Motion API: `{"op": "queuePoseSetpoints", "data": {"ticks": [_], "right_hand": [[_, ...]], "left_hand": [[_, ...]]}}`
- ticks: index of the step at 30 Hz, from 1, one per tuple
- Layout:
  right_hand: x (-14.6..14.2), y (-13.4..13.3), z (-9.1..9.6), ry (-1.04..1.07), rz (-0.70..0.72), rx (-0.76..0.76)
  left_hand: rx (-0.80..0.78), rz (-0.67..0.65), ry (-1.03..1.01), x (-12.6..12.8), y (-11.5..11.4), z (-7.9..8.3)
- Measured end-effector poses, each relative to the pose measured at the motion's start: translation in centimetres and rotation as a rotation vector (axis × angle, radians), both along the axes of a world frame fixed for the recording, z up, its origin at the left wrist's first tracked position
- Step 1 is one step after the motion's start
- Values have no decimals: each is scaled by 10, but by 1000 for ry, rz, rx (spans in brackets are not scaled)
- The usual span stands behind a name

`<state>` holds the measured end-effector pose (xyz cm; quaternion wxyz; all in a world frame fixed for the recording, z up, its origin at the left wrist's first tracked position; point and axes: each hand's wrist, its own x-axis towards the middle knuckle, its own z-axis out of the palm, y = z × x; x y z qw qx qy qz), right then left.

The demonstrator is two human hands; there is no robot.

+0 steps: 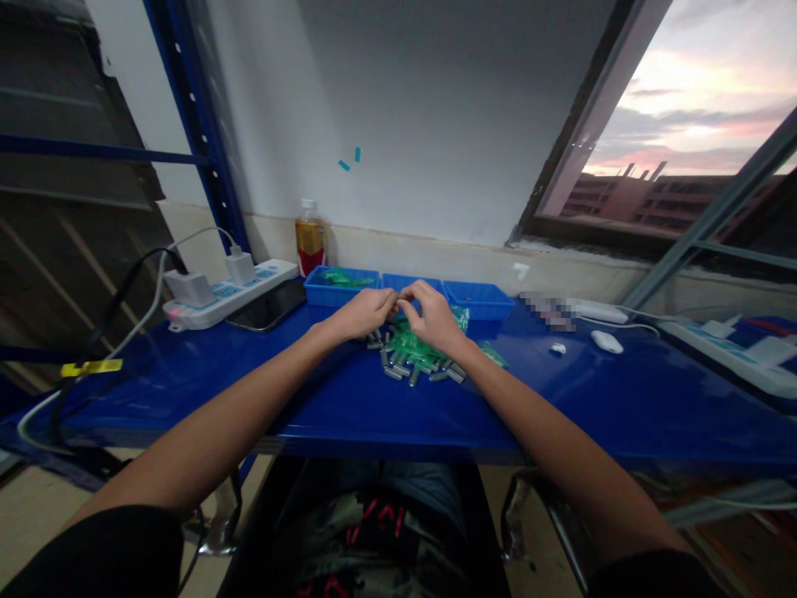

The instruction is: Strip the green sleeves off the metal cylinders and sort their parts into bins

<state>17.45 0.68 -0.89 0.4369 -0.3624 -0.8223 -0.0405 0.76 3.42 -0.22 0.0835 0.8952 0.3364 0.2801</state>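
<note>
My left hand (369,312) and my right hand (429,314) meet above the middle of the table, fingertips pinched together. Whatever they pinch is too small and too hidden to make out. Under and in front of them lies a heap of small silvery cylinders (398,370) mixed with green plastic bags (416,347). Just behind my hands stand three blue trays in a row. The left tray (316,292) has green plastic in it, the middle tray (408,281) is partly hidden by my hands, and the right tray (482,309) is at the far side of my right hand.
A drink bottle (310,237) stands by the wall. To the left lie a phone (267,306) and a white power strip (230,291) with cables. On the right are a white earbud case (606,341), an earbud (558,349) and another power strip (735,357).
</note>
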Motion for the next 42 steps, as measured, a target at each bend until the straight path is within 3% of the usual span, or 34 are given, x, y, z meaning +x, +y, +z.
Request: {"op": "queuePoseSetpoints", "data": {"ticks": [6, 11, 19, 24, 28, 35, 38, 42], "right_hand": [[-1, -1, 5, 165, 7, -132], [-3, 0, 0, 168, -23, -157], [-4, 1, -1, 202, -144, -163], [-3, -2, 0, 54, -149, -59], [1, -5, 2, 20, -115, 10], [6, -5, 8, -105, -98, 64], [20, 4, 11, -90, -186, 72], [68, 26, 8, -17, -456, 11]], "left_hand": [[-40, 1, -100, 1, -5, 6], [-190, -26, -44, -3, -5, 13], [105, -22, -13, -4, -11, 15], [145, 51, 39, -5, -11, 16], [95, 64, 14, -5, -10, 17], [-4, -43, 8, -4, -12, 21], [-52, -78, 142, -16, -4, 23], [-337, -14, 415, -42, 18, 16]]}}
